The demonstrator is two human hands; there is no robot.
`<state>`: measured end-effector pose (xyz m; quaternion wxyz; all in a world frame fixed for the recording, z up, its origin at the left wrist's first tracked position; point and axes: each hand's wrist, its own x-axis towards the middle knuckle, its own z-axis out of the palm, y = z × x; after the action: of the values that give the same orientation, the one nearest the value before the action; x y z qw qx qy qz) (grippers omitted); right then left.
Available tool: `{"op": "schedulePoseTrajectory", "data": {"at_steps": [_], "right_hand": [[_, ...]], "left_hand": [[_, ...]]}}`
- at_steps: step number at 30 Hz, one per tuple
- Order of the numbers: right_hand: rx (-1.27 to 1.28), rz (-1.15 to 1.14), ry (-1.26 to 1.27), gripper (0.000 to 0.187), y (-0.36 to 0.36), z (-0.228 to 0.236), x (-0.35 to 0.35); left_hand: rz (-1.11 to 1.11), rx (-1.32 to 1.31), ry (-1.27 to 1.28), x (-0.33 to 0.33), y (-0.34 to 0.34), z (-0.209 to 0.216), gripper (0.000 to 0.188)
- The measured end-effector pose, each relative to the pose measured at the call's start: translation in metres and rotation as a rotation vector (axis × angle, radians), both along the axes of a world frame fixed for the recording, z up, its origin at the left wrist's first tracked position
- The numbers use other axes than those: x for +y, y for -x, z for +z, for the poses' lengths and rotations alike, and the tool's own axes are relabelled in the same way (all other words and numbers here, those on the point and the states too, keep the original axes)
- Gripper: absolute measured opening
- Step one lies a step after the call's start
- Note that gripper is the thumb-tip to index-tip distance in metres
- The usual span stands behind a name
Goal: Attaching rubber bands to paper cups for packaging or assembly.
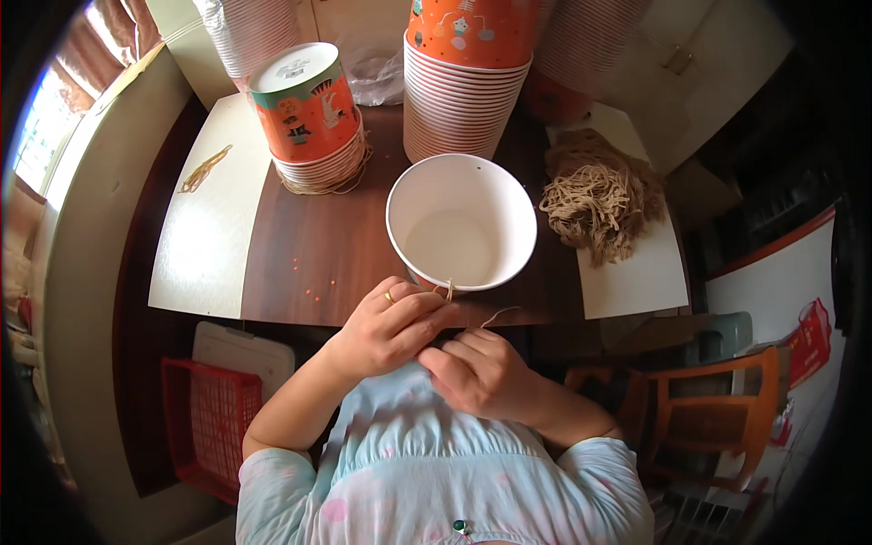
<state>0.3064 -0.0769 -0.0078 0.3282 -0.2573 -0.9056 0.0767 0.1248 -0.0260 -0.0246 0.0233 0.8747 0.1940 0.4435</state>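
A white-lined paper bucket [424, 195] stands upright at the table's front edge, its open mouth facing me. A thin beige cord [450, 289] comes over its near rim and runs down to my fingers. My left hand [389, 325], with a ring on one finger, is closed on the cord just below the rim. Beside it, my right hand [481, 368] is closed too, its fingers curled and a loose cord end sticking out above them. The cord between the two hands is mostly hidden by my fingers.
Tall nested stacks of orange paper buckets [459, 109] stand behind. At left is a shorter stack [304, 118], upside down, with cords around its base. A heap of beige cords [599, 200] lies at right. Below the table are a red crate [204, 418] and a wooden chair [713, 400].
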Motion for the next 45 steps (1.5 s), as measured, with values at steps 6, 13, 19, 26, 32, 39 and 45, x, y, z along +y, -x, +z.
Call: {"op": "schedulePoseTrajectory", "data": {"at_steps": [6,13,19,26,32,39,45], "right_hand": [[0.005,-0.253,-0.138,0.031,-0.026,0.044,0.033],[-0.204,0.008,-0.170,0.027,-0.020,0.038,0.062],[-0.099,-0.130,-0.416,0.023,-0.020,0.019,0.028],[0.204,-0.464,-0.045,0.030,0.003,-0.035,0.013],[0.401,-0.361,0.200,0.026,0.019,-0.042,0.027],[0.772,-0.123,0.836,0.024,0.028,-0.037,0.023],[1.154,0.013,1.294,0.026,0.041,-0.047,0.020]], "left_hand": [[0.069,0.069,-0.120,-0.002,0.011,-0.002,0.033],[0.047,0.045,-0.129,-0.004,0.008,-0.001,0.031],[0.069,-0.189,0.123,-0.018,0.000,-0.007,0.027],[0.299,-0.428,0.398,-0.038,-0.024,-0.022,0.025],[0.203,-0.835,0.982,-0.042,-0.029,-0.023,0.009],[0.139,-0.959,1.065,-0.038,-0.018,-0.030,0.010],[0.164,-0.969,1.051,-0.039,-0.014,-0.028,0.012]]}}
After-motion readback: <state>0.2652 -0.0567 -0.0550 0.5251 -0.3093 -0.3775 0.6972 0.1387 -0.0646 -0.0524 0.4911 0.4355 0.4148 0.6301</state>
